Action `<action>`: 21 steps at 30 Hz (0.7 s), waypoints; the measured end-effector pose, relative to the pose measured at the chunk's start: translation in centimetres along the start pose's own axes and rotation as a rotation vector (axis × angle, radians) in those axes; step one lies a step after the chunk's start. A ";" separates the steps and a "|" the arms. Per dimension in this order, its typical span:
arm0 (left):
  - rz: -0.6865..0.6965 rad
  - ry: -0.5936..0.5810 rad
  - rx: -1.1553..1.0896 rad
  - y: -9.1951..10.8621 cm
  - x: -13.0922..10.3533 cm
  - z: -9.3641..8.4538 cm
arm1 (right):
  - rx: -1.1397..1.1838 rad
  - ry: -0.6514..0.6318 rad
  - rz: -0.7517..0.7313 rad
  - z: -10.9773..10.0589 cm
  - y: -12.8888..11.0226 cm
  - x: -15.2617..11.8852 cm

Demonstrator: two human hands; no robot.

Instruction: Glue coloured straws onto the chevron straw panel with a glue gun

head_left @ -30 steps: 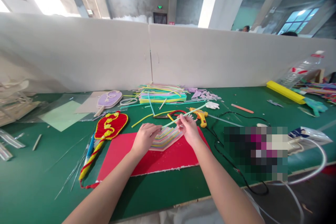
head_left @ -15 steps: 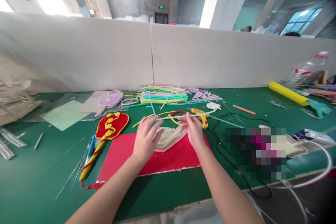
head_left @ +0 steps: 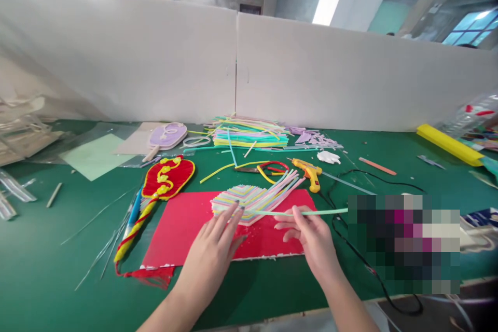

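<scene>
head view: the right hand [head_left: 311, 233] pinches a green strip [head_left: 327, 212]; the left hand [head_left: 216, 236] reaches over the striped piece [head_left: 243, 202], its grip unclear.

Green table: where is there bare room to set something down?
The green table is bare at front left, between the clear tubes and thin wires. Another patch lies between the purple scraps and yellow bar. It is crowded behind the red board, around the scissors and glue gun.

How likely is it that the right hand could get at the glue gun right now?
Probably yes: the glue gun lies uncovered, just beyond the right hand, though that hand holds a pale green strip.
</scene>
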State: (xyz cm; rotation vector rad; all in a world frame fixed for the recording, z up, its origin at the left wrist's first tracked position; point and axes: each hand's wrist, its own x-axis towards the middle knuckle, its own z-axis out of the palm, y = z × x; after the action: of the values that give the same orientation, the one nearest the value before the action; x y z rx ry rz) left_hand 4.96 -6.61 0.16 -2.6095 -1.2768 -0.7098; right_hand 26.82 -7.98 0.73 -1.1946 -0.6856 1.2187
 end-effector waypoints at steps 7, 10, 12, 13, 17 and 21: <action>0.196 -0.141 -0.084 -0.8 4.3 -0.4 | 0.012 -0.074 0.023 1.2 0.0 -0.3; 0.210 -0.204 -0.097 -2.9 3.9 -0.5 | 0.000 0.050 -0.050 -0.7 -0.9 0.6; 0.072 -0.232 -0.088 -5.4 3.2 -1.1 | 0.014 0.196 -0.138 -2.5 -1.8 1.4; -0.018 -0.240 -0.063 -6.6 2.9 -1.5 | 0.022 0.270 -0.185 -3.3 -2.2 1.8; -0.318 0.033 0.049 -8.5 2.3 -2.7 | 0.057 0.390 -0.252 -4.0 -2.8 2.4; -0.107 0.136 -0.018 -4.5 3.0 -1.9 | 0.071 0.238 -0.123 -0.4 -1.0 1.5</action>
State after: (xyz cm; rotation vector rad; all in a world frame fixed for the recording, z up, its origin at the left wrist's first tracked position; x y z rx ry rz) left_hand 2.41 -2.32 2.91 -2.4732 -1.3828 -0.9030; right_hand 27.89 -6.57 1.24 -1.1973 -0.5252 0.9720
